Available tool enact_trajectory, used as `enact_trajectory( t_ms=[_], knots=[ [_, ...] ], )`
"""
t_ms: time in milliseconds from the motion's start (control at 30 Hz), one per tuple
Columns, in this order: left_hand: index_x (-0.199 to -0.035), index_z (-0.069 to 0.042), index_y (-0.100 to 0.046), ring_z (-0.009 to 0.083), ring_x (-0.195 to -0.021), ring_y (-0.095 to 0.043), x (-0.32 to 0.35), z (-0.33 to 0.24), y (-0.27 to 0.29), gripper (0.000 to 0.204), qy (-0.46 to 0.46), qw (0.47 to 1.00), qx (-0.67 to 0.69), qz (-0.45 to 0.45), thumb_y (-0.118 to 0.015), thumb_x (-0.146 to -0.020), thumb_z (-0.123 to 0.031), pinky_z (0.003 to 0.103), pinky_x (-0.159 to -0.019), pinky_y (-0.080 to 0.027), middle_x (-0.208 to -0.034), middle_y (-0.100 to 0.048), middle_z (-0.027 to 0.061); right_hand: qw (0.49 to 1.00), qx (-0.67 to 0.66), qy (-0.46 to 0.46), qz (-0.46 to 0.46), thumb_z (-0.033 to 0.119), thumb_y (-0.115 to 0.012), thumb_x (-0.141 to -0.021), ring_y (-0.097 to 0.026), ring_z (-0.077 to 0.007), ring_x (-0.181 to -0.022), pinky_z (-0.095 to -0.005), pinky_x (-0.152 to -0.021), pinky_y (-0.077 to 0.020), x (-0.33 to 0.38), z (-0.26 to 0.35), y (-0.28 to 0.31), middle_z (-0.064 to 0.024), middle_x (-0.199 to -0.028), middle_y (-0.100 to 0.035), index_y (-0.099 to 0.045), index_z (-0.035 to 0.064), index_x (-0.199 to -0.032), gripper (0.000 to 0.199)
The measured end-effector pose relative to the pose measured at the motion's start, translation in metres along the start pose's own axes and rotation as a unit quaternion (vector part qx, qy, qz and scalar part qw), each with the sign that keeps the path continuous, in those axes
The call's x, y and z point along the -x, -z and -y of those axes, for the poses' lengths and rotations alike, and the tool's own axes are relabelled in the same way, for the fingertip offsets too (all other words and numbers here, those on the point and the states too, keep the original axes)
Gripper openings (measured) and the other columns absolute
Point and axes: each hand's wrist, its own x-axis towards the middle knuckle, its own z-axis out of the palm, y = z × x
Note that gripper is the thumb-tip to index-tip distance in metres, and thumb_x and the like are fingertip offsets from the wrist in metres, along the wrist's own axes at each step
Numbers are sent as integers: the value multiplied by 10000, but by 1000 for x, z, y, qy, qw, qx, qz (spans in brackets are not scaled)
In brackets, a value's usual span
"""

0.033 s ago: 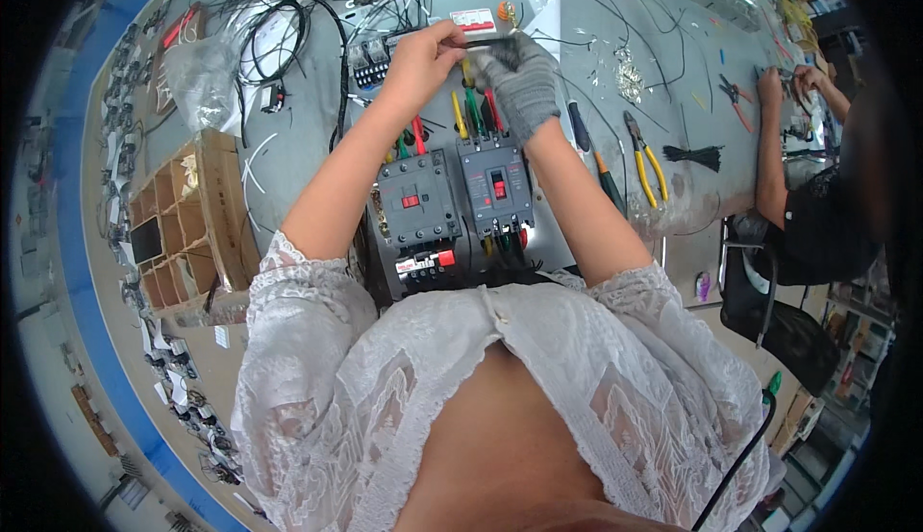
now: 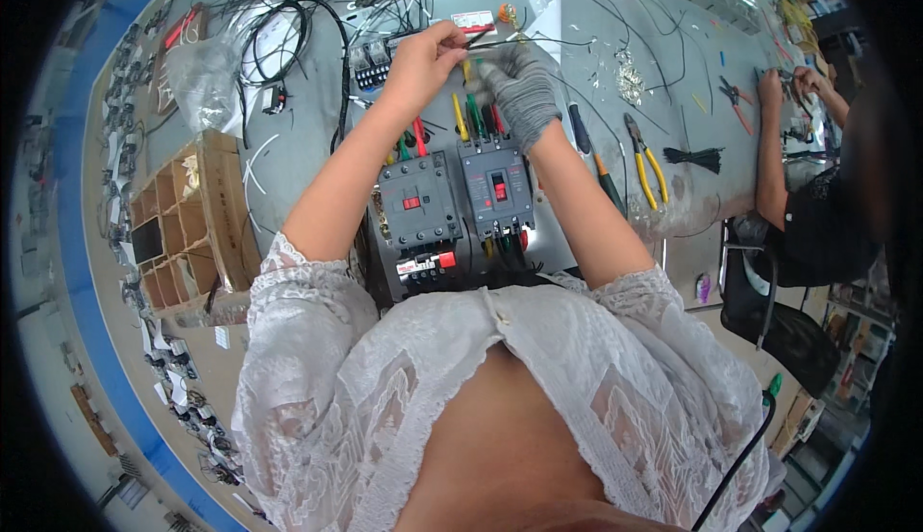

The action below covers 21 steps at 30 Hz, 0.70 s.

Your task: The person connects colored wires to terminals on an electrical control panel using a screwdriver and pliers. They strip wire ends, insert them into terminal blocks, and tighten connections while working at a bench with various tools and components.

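My left hand (image 2: 428, 56), bare, pinches a thin black wire (image 2: 478, 38) between thumb and fingertips above the mounting plate. Close to its right is my right hand (image 2: 524, 90) in a grey knit glove, its fingers curled and smeared by motion, so its hold is unclear. Below the hands sit two dark grey circuit breakers with red switches, the left breaker (image 2: 415, 200) and the right breaker (image 2: 497, 186). Yellow, green and red sleeved cables rise from their tops; the yellow cable (image 2: 460, 117) stands nearest the gloved hand.
A row of small black terminal devices (image 2: 370, 63) and a white breaker (image 2: 473, 23) lie beyond my hands. On the right are yellow-handled pliers (image 2: 646, 162), screwdrivers (image 2: 596, 157) and black cable ties (image 2: 692, 157). A wooden compartment box (image 2: 192, 229) stands left. A co-worker's hands (image 2: 793, 85) work far right.
My gloved right hand has shifted slightly down and toward me, its fingers now blurred. The black wire end by my left fingertips now tilts upward. My left hand has hardly moved.
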Motion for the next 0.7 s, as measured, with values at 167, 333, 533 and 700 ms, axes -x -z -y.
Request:
enact_trajectory(
  t_ms=[167, 333, 533, 700],
  knots=[
    [-958, 0, -588, 67, -763, -599, -3, 3, 0, 140, 27, 1000, 1, 3, -643, -831, 20, 215, -691, -484, -835, -634, 19, 947, -235, -203, 83, 119, -565, -929, -642, -172, -635, -238, -444, -473, -39, -11, 15, -73, -781, -645, -602, 33, -952, 96],
    [-896, -7, -563, 80, -750, -612, -8, 5, 1, 63, 94, 974, 203, 27, -615, -866, 11, 222, -695, -494, -835, -627, 20, 935, -311, -156, 59, 57, -589, -899, -632, -172, -591, -265, -425, -490, -55, -27, 9, -77, -762, -643, -596, 30, -927, 39],
    [-897, -1, -590, 75, -720, -609, -6, 10, -3, 43, 83, 994, 59, 42, -597, -879, -39, 224, -657, -488, -804, -624, 20, 980, -182, -80, 21, -9, -583, -884, -664, -190, -691, -270, -584, -570, -25, -19, 4, -97, -828, -658, -597, -3, -982, 100],
    [-928, 0, -631, 190, -737, -643, -7, 5, -3, 134, -21, 996, -71, 51, -632, -815, -73, 302, -692, -508, -858, -650, 101, 992, -112, -48, 34, 3, -586, -888, -662, -166, -695, -248, -599, -555, -25, -15, 9, -103, -840, -666, -596, 7, -1009, 121]
  ],
)
